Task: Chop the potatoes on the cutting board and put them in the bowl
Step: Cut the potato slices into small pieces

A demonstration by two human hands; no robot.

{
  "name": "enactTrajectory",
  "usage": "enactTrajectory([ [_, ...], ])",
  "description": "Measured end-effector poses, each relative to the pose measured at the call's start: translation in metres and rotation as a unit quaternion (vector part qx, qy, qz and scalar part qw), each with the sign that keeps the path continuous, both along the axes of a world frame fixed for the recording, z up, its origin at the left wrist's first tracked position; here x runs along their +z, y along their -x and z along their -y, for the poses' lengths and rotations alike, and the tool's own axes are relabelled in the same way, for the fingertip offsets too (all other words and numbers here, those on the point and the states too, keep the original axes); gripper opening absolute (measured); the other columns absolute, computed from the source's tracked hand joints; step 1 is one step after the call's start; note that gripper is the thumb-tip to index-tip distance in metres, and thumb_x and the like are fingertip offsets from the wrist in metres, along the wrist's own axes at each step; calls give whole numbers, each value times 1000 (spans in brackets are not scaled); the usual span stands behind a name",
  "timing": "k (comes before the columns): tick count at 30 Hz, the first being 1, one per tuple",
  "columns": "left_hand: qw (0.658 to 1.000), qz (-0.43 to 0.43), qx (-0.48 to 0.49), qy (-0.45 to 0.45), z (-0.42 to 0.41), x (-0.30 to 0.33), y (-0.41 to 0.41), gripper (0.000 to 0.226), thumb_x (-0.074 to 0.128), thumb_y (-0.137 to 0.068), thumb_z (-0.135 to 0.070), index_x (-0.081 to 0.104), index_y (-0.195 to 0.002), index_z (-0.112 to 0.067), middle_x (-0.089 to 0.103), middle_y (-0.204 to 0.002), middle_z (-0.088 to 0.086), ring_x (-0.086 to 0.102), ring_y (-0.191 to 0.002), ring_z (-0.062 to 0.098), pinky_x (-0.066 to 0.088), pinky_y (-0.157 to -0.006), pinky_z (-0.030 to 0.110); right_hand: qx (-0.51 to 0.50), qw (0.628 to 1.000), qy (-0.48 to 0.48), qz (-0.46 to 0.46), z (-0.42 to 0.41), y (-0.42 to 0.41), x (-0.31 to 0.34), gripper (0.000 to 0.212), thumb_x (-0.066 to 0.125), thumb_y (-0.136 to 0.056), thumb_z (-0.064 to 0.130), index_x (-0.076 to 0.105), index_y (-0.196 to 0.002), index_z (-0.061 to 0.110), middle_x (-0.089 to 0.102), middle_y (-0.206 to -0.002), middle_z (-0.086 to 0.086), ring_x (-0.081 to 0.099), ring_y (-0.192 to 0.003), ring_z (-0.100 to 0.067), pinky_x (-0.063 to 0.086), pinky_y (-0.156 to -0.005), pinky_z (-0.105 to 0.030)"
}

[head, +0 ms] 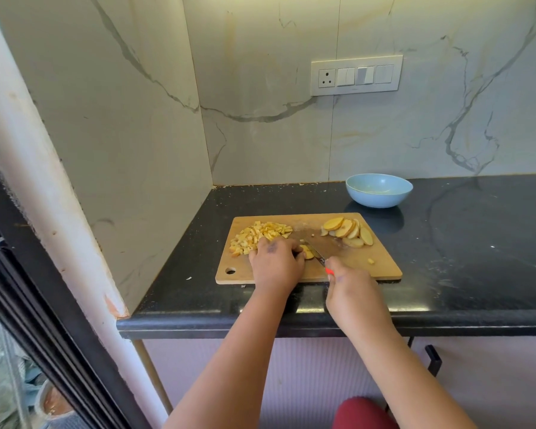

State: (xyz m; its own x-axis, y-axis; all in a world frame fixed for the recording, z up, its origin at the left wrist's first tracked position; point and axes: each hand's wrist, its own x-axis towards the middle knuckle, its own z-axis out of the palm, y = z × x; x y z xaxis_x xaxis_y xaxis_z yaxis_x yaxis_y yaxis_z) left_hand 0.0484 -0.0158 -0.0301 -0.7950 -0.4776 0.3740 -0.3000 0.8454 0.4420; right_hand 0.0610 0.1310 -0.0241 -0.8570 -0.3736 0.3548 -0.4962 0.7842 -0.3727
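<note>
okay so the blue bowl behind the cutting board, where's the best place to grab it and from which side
Take the blue bowl by its near rim, coming over the cutting board's far edge. It stands upright and open, so probably thumb inside, fingers under the curved wall. The right hand is nearer but grips the knife.

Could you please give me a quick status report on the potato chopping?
Left hand pins a potato piece; right hand grips the knife. Diced pile and uncut slices on cutting board. Bowl unfilled, nothing blocking.

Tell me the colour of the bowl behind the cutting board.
Light blue; the bowl shows clearly in the head view.
</note>
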Motion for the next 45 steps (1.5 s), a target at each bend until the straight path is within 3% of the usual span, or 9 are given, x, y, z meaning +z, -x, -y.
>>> enactTrajectory([
  [6,1000,10,1,7,0,0,0,22,54,-95,-40,69,-105,-30,64,-113,-9,42,-115,24,28,-89,39,5,994,-89,60,17,-1,41,20,48,-90,1,52,-99,18,52,-77,-1,50,-65,-15,38,-50,-26],
  [10,1000,9,1,7,0,0,-1,22,53,-95,-40,69,-106,-30,63,-114,-8,42,-116,24,29,-91,40,7,980,-171,102,8,-1,82,39,56,-81,-6,61,-113,15,61,-99,-5,60,-85,-22,56,-79,-34],
  [13,1000,7,-4,0,0,0,-1,23,53,-95,-39,70,-107,-29,64,-114,-8,42,-116,24,30,-91,41,4,971,-211,114,-13,-3,99,36,56,-83,-2,61,-114,16,62,-103,-4,61,-90,-22,54,-81,-31],
  [21,1000,0,-13,2,0,0,-3,23,53,-96,-37,71,-106,-27,64,-112,-7,43,-114,25,31,-93,41,7,995,102,1,-28,-7,41,18,52,-96,15,62,-109,24,51,-72,12,47,-62,-8,35,-51,-26],
  [27,1000,-5,-11,2,-1,1,-5,23,53,-95,-35,70,-107,-27,65,-115,-7,42,-114,24,31,-94,41,14,1000,18,20,-6,-9,6,26,47,-94,8,55,-112,25,57,-73,1,54,-63,-17,48,-54,-32],
  [32,1000,2,-11,-3,-1,1,-4,21,53,-95,-37,69,-107,-29,63,-117,-9,41,-116,23,29,-94,40,-4,998,-68,16,18,-8,16,30,37,-94,3,45,-119,19,52,-78,-2,50,-67,-18,29,-44,-25],
  [36,1000,2,-10,-8,0,0,-4,20,54,-95,-36,69,-105,-29,64,-114,-9,42,-116,23,29,-91,38,10,1000,15,-8,14,-3,4,28,46,-96,12,48,-122,21,49,-64,3,47,-53,-14,28,-40,-25],
  [39,1000,-6,-13,-16,1,1,-3,19,55,-95,-36,70,-105,-29,65,-114,-9,42,-116,23,30,-92,40,26,996,71,-38,-3,3,-3,20,52,-95,14,57,-113,20,59,-63,-1,53,-49,-16,44,-42,-32],
  [45,1000,-2,-5,-5,2,-1,0,21,54,-95,-36,69,-106,-28,65,-112,-7,42,-115,24,30,-91,39,40,998,28,-28,-3,-1,-2,19,53,-94,13,57,-111,22,64,-73,-3,60,-60,-19,54,-52,-37],
])
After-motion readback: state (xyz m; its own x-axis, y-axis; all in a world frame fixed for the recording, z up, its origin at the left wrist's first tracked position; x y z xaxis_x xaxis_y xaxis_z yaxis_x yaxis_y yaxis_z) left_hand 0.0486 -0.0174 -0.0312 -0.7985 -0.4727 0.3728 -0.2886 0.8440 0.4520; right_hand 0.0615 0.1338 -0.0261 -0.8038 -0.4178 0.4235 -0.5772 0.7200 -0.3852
